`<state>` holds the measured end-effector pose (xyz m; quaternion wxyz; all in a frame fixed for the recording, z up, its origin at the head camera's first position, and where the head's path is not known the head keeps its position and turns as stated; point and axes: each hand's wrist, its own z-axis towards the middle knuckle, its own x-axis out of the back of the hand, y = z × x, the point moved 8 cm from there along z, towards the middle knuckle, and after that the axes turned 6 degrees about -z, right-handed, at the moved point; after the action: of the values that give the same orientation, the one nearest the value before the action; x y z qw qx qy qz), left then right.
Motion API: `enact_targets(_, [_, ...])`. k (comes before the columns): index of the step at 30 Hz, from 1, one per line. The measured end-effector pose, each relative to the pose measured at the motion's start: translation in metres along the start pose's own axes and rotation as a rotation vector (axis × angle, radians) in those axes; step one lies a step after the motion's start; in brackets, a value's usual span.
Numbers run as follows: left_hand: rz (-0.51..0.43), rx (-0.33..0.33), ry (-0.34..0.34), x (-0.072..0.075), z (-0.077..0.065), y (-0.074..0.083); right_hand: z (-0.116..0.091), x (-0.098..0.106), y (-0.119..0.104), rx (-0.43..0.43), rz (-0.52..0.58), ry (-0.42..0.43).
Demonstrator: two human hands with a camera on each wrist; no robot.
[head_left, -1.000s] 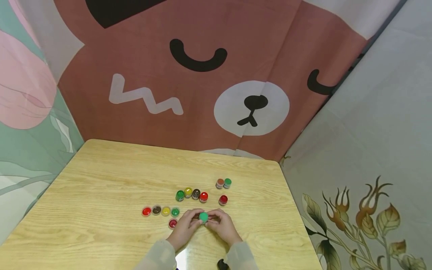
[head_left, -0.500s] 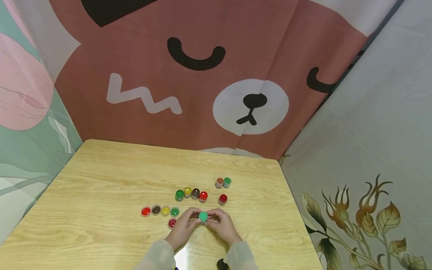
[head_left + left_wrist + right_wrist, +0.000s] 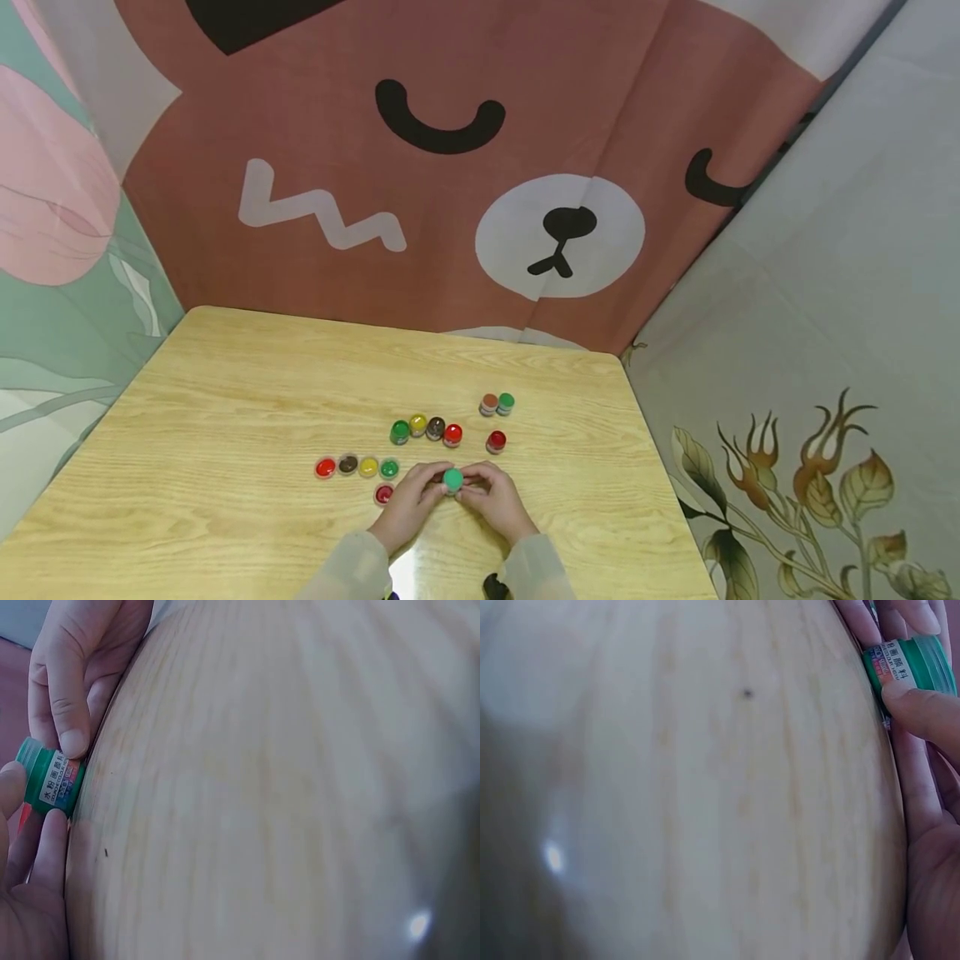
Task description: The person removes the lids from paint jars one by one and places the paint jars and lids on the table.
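Head view: nearest to me, at the bottom edge, I see a black object partly cut off, touching or just beside the person's right sleeve; from here I can't tell which. The pale left sleeve comes in opposite. Beyond the cuffs, the left hand and the right hand meet around one green jar, midway between them. Both grips are narrow, thumb and fingers pinching it from either side. My wrist views show it upright, with a white printed label and a ribbed, translucent cap; the left thumb lies at the cap, the right thumb on the label. I can't tell whether its base touches the wooden table.

Left of the hands I have a dark red lid-like disc just beside the left hand, then a row of four more discs: red, brown, yellow, green. Farther out stand four jars close together, green, yellow, brown and red, with a dark red jar apart on their right. Farthest on the tabletop, an orange-brown-topped jar and a green-topped jar stand side by side. Behind hangs a bear-print cloth.
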<state>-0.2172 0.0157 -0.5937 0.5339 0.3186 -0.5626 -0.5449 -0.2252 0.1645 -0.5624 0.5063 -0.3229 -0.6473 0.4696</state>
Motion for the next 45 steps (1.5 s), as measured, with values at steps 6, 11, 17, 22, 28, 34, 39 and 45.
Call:
enact_targets(6, [-0.108,0.004,-0.001,-0.001,0.002,-0.003,0.006,-0.003,0.018,-0.008,-0.003,-0.009])
enact_targets(11, [-0.124,0.000,-0.004,0.000,0.002,-0.005,0.011,-0.005,0.035,-0.008,-0.015,-0.012])
enact_targets(17, [-0.009,-0.013,-0.023,0.000,0.002,-0.003,0.010,-0.004,0.035,0.009,0.000,-0.017])
enact_targets(22, [0.007,0.003,-0.013,0.000,0.001,-0.001,0.010,-0.003,0.034,0.000,-0.016,-0.018])
enact_targets(28, [-0.068,0.018,0.007,-0.002,0.001,-0.003,0.011,-0.003,0.033,0.015,-0.016,-0.013])
enact_targets(34, [-0.089,0.026,0.022,-0.003,0.002,-0.004,0.011,-0.004,0.037,-0.003,-0.001,-0.011])
enact_targets(39, [-0.091,0.023,0.022,-0.003,0.001,-0.004,0.011,-0.004,0.039,-0.026,-0.003,-0.008])
enact_targets(45, [-0.113,0.033,0.001,-0.002,0.000,-0.004,0.011,-0.004,0.039,-0.025,0.003,-0.006])
